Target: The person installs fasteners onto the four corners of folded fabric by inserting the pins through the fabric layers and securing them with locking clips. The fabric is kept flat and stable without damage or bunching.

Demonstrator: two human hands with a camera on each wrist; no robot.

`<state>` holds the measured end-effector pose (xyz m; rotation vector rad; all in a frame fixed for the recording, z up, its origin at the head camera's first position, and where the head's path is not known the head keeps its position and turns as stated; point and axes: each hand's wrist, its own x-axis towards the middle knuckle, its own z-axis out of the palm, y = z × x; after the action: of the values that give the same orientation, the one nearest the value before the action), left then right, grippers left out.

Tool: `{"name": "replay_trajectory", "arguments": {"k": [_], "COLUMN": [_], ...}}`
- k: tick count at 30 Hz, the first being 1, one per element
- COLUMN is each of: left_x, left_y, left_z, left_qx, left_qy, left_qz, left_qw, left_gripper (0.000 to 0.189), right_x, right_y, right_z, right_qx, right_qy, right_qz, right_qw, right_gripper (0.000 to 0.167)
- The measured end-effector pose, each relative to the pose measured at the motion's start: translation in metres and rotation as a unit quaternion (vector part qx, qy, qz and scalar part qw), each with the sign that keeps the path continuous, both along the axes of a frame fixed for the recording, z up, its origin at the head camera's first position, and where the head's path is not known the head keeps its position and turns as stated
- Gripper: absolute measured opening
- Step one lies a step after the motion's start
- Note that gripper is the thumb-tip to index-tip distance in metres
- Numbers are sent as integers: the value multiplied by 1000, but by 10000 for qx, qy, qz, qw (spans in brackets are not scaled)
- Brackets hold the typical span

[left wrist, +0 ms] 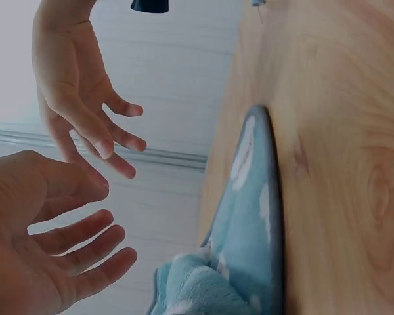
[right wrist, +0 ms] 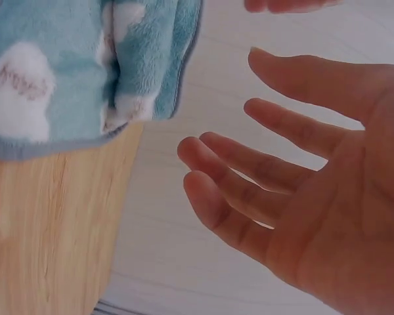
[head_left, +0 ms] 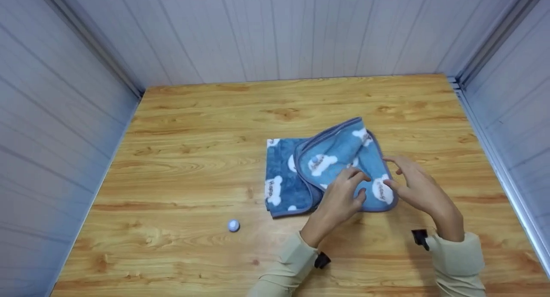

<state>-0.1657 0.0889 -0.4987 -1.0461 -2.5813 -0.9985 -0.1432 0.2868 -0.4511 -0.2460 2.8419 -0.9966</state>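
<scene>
A blue fleece cloth (head_left: 288, 176) with white bone shapes and a darker edging lies partly folded on the table, its right part turned over in a loose, rumpled flap. My left hand (head_left: 341, 194) hovers over the front of that flap, fingers loosely bent and nothing between them. At the cloth's right edge is my right hand (head_left: 419, 187), its fingers spread and relaxed, holding nothing. In the left wrist view the cloth (left wrist: 243, 223) lies below both hands. The right wrist view has the right hand (right wrist: 302, 170) beside the cloth (right wrist: 65, 79), palm showing.
A small pale blue round object (head_left: 233, 225) sits on the wooden table (head_left: 180, 181), left of the cloth. Pale panelled walls (head_left: 275, 35) enclose the table at the back and both sides. A black wrist mount (head_left: 322, 260) shows by the left sleeve.
</scene>
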Motion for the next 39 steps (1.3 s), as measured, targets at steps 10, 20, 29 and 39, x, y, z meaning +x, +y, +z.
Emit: {"name": "replay_trajectory", "arguments": {"k": [10, 20, 29, 39], "left_x": [5, 15, 20, 27], "left_y": [18, 34, 44, 51], "left_z": [-12, -25, -36, -44], "left_qx": [-971, -1893, -2230, -2643], "left_qy": [-47, -55, -566, -479], "left_qz": [-556, -978, -929, -919], "left_qw": [9937, 9770, 9687, 9589], "left_gripper": [19, 24, 31, 26], "right_x": [35, 61, 82, 101], "right_y": [19, 50, 72, 83], "right_z": [-8, -21, -42, -64], "right_qx": [117, 192, 122, 53], "right_qy": [-42, -334, -1001, -1334], "right_qz": [-286, -696, -988, -1280], "right_qw": [9995, 9968, 9900, 9828], "right_gripper": [50, 50, 49, 47]}}
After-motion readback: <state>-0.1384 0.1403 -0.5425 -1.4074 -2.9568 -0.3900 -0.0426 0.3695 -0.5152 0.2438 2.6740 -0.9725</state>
